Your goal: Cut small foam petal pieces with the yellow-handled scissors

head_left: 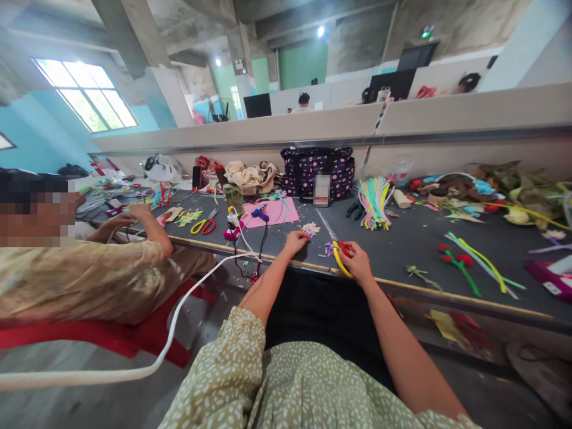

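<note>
My right hand (355,260) is closed round the yellow and red handles of a pair of scissors (339,257) at the near edge of the dark table (402,244). Its blades point away across the table. My left hand (295,241) rests curled on the table just left of it, fingertips pinched at a small pale paper flower (310,229). Small purple scraps (328,249) lie between the two hands.
A pink sheet (272,213) with a blue glue gun (260,212), a dotted dark bag (318,171), a bundle of coloured pipe cleaners (374,201) and red-tipped green stems (462,265) lie beyond. Another person (89,262) sits at my left. A white cable (179,316) crosses below.
</note>
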`<state>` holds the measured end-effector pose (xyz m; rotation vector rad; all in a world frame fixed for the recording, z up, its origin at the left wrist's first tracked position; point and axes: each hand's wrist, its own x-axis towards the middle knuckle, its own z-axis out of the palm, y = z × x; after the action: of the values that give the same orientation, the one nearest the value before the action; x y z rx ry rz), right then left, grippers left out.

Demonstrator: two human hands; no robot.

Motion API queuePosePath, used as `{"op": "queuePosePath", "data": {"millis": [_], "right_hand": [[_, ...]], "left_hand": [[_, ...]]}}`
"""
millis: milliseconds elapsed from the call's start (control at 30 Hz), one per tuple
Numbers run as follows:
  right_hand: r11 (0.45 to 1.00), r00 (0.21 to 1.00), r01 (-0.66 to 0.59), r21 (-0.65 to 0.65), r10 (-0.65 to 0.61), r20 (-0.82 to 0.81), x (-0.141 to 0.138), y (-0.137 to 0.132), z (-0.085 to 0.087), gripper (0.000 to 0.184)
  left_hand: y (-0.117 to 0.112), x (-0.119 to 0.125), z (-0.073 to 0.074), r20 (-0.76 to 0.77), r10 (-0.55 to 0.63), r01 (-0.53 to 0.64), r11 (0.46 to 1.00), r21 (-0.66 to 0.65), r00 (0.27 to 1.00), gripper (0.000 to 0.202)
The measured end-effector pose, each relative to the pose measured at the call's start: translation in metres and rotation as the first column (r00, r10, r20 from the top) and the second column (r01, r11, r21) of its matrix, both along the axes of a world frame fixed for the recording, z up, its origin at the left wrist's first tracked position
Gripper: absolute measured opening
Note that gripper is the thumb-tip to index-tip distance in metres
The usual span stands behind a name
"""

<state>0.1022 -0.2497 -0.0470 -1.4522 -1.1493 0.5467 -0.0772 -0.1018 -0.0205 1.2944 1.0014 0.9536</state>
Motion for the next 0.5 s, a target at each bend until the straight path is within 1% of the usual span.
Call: {"op": "queuePosePath", "data": {"millis": [33, 67, 100, 167, 200, 233, 267, 300, 333, 367, 400, 433, 467, 500], "right_hand": [[1.000, 1.000, 0.006, -0.004, -0.006, 0.013, 0.000, -0.001, 0.001, 0.052], [1.000, 1.000, 0.008, -0.004, -0.008, 0.016, -0.001, -0.001, 0.002, 0.052], [1.000, 1.000, 0.007, -0.001, -0.007, 0.012, -0.001, -0.001, 0.002, 0.052], [1.000, 1.000, -0.001, 0.011, 0.001, -0.003, -0.001, -0.001, 0.002, 0.051], [1.000, 1.000, -0.002, 0.018, 0.002, -0.010, -0.001, -0.001, 0.002, 0.051], [1.000, 1.000, -0.003, 0.023, 0.004, -0.019, -0.001, -0.001, 0.001, 0.051], [1.000, 1.000, -0.006, 0.025, 0.007, -0.029, -0.001, -0.001, 0.000, 0.051], [1.000, 0.999, -0.009, 0.023, 0.010, -0.036, -0.001, 0.000, -0.001, 0.052], [1.000, 0.999, -0.009, 0.018, 0.010, -0.037, 0.000, 0.000, -0.002, 0.052], [1.000, 1.000, -0.007, 0.010, 0.008, -0.030, 0.000, 0.001, -0.003, 0.052], [1.000, 1.000, -0.003, 0.001, 0.003, -0.014, 0.001, 0.001, -0.004, 0.052], [1.000, 1.000, 0.005, -0.007, -0.005, 0.007, 0.001, 0.001, -0.004, 0.052], [1.000, 0.999, 0.015, -0.014, -0.014, 0.030, 0.001, 0.001, -0.004, 0.051], [1.000, 0.998, 0.023, -0.020, -0.022, 0.050, 0.001, 0.001, -0.004, 0.051]], "left_hand": [[0.001, -0.003, 0.001, -0.038, 0.021, -0.019, 0.999, 0.051, 0.999, 0.019], [0.004, -0.007, 0.003, -0.065, 0.065, -0.058, 0.993, 0.100, 0.996, 0.022], [0.007, -0.012, 0.004, -0.050, 0.151, -0.143, 0.980, 0.139, 0.987, 0.023], [0.012, -0.024, 0.007, -0.008, 0.286, -0.281, 0.945, 0.165, 0.958, 0.024], [0.015, -0.029, 0.007, 0.009, 0.325, -0.322, 0.932, 0.168, 0.946, 0.023], [0.016, -0.033, 0.007, 0.022, 0.333, -0.332, 0.929, 0.166, 0.943, 0.023], [0.016, -0.035, 0.007, 0.029, 0.310, -0.310, 0.938, 0.156, 0.950, 0.022], [0.015, -0.035, 0.006, 0.029, 0.248, -0.249, 0.959, 0.135, 0.968, 0.022], [0.013, -0.033, 0.004, 0.022, 0.144, -0.145, 0.985, 0.097, 0.989, 0.021], [0.011, -0.029, 0.003, 0.013, 0.011, -0.012, 0.999, 0.048, 1.000, 0.021], [0.010, -0.025, 0.003, 0.000, -0.128, 0.128, 0.992, -0.007, 0.992, 0.020], [0.009, -0.021, 0.003, -0.005, -0.206, 0.205, 0.977, -0.049, 0.979, 0.019], [0.009, -0.018, 0.004, 0.006, -0.218, 0.218, 0.973, -0.077, 0.976, 0.019], [0.010, -0.017, 0.005, 0.030, -0.168, 0.170, 0.981, -0.095, 0.985, 0.019]]}}
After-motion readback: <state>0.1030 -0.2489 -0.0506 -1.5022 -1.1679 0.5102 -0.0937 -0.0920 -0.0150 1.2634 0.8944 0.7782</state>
